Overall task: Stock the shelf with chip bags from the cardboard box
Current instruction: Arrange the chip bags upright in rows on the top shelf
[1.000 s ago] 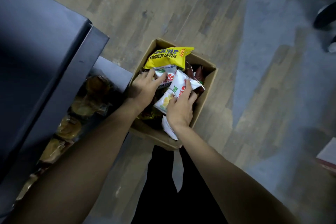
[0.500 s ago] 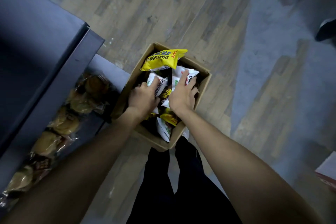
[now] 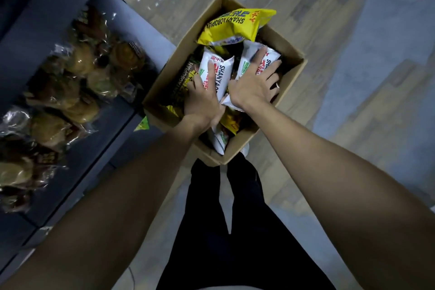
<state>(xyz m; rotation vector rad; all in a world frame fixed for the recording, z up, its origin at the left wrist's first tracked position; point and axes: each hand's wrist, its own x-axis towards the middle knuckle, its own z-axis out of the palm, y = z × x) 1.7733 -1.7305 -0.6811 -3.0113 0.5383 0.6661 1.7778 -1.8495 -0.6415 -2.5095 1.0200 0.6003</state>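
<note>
An open cardboard box (image 3: 290,77) stands on the floor in front of my legs, filled with chip bags. My left hand (image 3: 202,99) grips a white chip bag (image 3: 222,70) with red and green print, thumb over its front. My right hand (image 3: 254,82) lies on a second white chip bag (image 3: 247,60), fingers spread over it and curling at its far edge. A large yellow chip bag (image 3: 235,26) leans at the far end of the box. More white and yellow bags lie underneath, partly hidden by my hands.
A dark shelf (image 3: 131,28) runs along the left, holding clear packs of round pastries (image 3: 77,82). The box touches the shelf's edge. Wood-look floor (image 3: 341,42) lies open to the right and beyond the box. My dark trouser legs stand just behind the box.
Both hands have settled deeper onto the two white bags, which now stand more upright. The camera has come closer to the box.
</note>
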